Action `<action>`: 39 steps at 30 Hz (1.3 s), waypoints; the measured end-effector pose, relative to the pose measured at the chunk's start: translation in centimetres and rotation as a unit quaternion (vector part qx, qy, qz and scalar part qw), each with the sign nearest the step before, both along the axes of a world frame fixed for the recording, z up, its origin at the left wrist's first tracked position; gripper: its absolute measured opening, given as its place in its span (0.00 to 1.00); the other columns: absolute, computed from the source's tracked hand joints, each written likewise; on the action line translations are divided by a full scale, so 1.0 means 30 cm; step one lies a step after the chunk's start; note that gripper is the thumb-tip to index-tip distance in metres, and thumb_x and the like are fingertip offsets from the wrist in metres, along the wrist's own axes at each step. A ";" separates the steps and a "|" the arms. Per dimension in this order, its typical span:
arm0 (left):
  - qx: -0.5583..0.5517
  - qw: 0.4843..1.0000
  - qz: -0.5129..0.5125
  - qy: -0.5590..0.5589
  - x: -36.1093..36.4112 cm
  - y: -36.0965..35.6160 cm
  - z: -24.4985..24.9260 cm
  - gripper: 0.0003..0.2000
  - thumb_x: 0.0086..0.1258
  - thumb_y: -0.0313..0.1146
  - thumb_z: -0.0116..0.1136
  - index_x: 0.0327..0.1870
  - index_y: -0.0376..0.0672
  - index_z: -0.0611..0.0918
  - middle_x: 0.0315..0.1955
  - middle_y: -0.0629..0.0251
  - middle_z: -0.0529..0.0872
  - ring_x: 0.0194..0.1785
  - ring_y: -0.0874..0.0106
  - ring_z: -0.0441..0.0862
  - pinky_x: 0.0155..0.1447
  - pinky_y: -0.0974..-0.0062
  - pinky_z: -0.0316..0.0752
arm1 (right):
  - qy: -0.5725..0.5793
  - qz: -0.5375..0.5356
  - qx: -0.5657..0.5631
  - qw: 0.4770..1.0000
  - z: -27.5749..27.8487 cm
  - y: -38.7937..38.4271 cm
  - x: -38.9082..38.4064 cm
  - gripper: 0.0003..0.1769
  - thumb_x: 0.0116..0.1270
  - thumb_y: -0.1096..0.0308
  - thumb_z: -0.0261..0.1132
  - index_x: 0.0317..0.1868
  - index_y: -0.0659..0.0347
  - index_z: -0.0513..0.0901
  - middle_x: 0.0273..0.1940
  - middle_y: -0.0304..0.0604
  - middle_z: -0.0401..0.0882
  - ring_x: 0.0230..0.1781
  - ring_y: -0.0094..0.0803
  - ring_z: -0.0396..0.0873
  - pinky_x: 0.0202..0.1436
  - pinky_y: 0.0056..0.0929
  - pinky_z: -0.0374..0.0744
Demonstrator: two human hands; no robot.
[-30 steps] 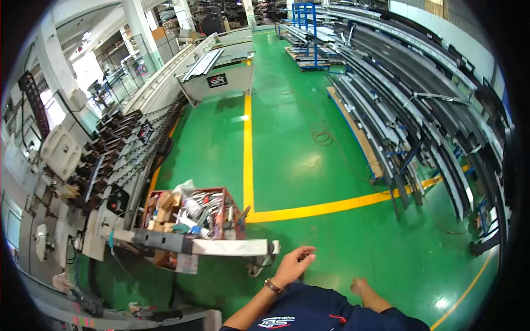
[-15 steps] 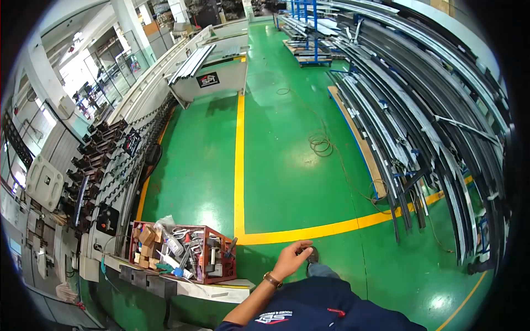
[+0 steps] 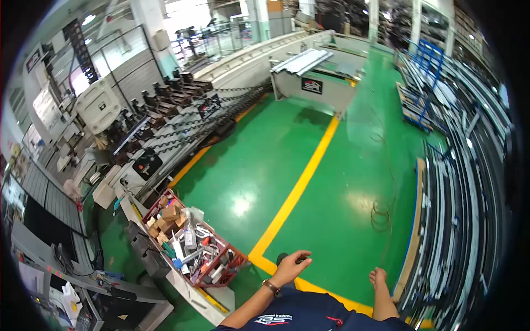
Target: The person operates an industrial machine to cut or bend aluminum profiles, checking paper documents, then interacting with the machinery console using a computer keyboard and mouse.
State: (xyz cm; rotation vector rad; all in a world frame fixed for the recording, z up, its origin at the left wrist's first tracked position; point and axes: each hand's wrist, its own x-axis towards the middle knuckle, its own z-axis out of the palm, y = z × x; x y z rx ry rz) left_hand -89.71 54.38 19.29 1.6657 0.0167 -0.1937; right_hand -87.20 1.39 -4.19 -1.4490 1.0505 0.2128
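My left hand (image 3: 292, 267), with a brown-strapped watch on the wrist, is raised in front of my dark shirt. Its fingers are curved and apart, with nothing between them. Farther right, my right hand (image 3: 378, 277) hangs over the green floor with its fingers partly spread and nothing held. Left of my left hand stands a red crate (image 3: 238, 262) full of tools, bottles and small cardboard boxes (image 3: 171, 213). Neither hand touches it.
Long metal profiles (image 3: 461, 220) lie on racks along the right. A machine with chains (image 3: 187, 132) runs along the left. Ahead is a white bench (image 3: 331, 96) bearing profiles. A cable (image 3: 380, 216) lies coiled on the floor. A computer desk (image 3: 132, 303) is at lower left.
The view has turned left, so the crate, machine and bench appear farther right, and the desk has come into view. My right hand has appeared; my left hand remains raised.
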 end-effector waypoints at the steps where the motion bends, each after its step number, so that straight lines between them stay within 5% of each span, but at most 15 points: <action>1: -0.004 1.000 0.010 0.018 0.065 0.032 -0.015 0.24 0.86 0.46 0.71 0.72 0.39 0.87 0.55 0.56 0.96 0.56 0.68 0.93 0.64 0.66 0.87 | -0.014 0.013 0.012 1.000 -0.001 0.064 0.137 0.17 0.85 0.55 0.64 0.65 0.55 0.81 0.46 0.47 0.89 0.36 0.39 0.88 0.28 0.39 0.80; 11: 0.085 0.992 0.088 0.012 0.879 0.567 0.083 0.24 0.85 0.46 0.71 0.71 0.39 0.87 0.56 0.57 0.96 0.57 0.68 0.93 0.64 0.66 0.87 | 0.117 0.311 0.075 0.940 -0.121 0.771 0.791 0.18 0.86 0.60 0.65 0.67 0.61 0.81 0.50 0.53 0.89 0.36 0.44 0.89 0.30 0.44 0.85; 18: 0.059 0.988 0.142 -0.010 1.355 0.903 0.165 0.23 0.86 0.42 0.70 0.73 0.36 0.86 0.59 0.56 0.94 0.60 0.71 0.91 0.67 0.68 0.86 | 0.195 0.287 0.049 0.937 -0.066 0.975 1.251 0.18 0.87 0.60 0.64 0.67 0.61 0.80 0.45 0.53 0.88 0.33 0.44 0.88 0.31 0.47 0.85; 23: 0.063 0.974 0.215 0.006 1.617 1.124 0.003 0.25 0.85 0.46 0.71 0.73 0.39 0.86 0.57 0.57 0.95 0.59 0.68 0.93 0.66 0.65 0.87 | 0.199 0.299 0.043 0.932 -0.098 1.199 1.784 0.18 0.87 0.60 0.63 0.68 0.62 0.80 0.41 0.54 0.88 0.32 0.44 0.87 0.31 0.49 0.85; 27: -0.038 0.955 0.291 0.036 1.810 1.294 -0.077 0.24 0.86 0.44 0.71 0.73 0.38 0.86 0.57 0.56 0.95 0.60 0.70 0.91 0.67 0.66 0.86 | 0.172 0.318 0.032 0.932 -0.129 1.419 2.336 0.19 0.87 0.60 0.62 0.68 0.62 0.80 0.39 0.54 0.87 0.30 0.44 0.87 0.32 0.51 0.85; 31: -0.023 0.935 0.355 0.005 1.971 1.503 -0.068 0.23 0.86 0.43 0.71 0.73 0.37 0.86 0.55 0.58 0.94 0.59 0.71 0.90 0.65 0.70 0.85 | 0.103 0.313 0.137 0.934 -0.277 1.879 3.039 0.14 0.87 0.60 0.63 0.61 0.61 0.80 0.32 0.50 0.84 0.27 0.42 0.84 0.27 0.47 0.81; 32: -0.014 0.921 0.389 0.008 1.996 1.545 -0.024 0.23 0.86 0.42 0.71 0.73 0.38 0.86 0.55 0.58 0.94 0.59 0.71 0.90 0.65 0.70 0.85 | 0.056 0.394 0.053 0.916 -0.173 2.050 3.151 0.13 0.88 0.56 0.60 0.56 0.57 0.79 0.40 0.50 0.85 0.32 0.45 0.86 0.33 0.47 0.84; 33: -0.007 0.907 0.421 0.015 2.019 1.595 0.025 0.23 0.85 0.42 0.72 0.73 0.38 0.87 0.56 0.58 0.94 0.58 0.71 0.90 0.64 0.70 0.85 | -0.008 0.433 0.046 0.900 -0.243 2.206 3.319 0.13 0.86 0.56 0.61 0.56 0.57 0.79 0.35 0.47 0.82 0.28 0.44 0.83 0.30 0.46 0.81; 35: -0.020 0.878 0.478 0.017 2.050 1.701 0.040 0.22 0.85 0.40 0.72 0.72 0.37 0.87 0.54 0.60 0.95 0.55 0.74 0.90 0.62 0.71 0.85 | -0.024 0.497 0.079 0.864 -0.076 2.591 3.522 0.10 0.85 0.59 0.64 0.51 0.56 0.77 0.34 0.46 0.83 0.33 0.40 0.86 0.30 0.43 0.78; 39: -0.085 0.830 0.551 0.026 2.089 1.973 -0.024 0.22 0.85 0.37 0.72 0.72 0.33 0.85 0.49 0.63 0.95 0.51 0.76 0.90 0.59 0.73 0.85 | -0.110 0.557 0.084 0.819 0.211 3.377 3.602 0.13 0.86 0.59 0.66 0.61 0.55 0.82 0.41 0.41 0.90 0.38 0.32 0.89 0.39 0.35 0.82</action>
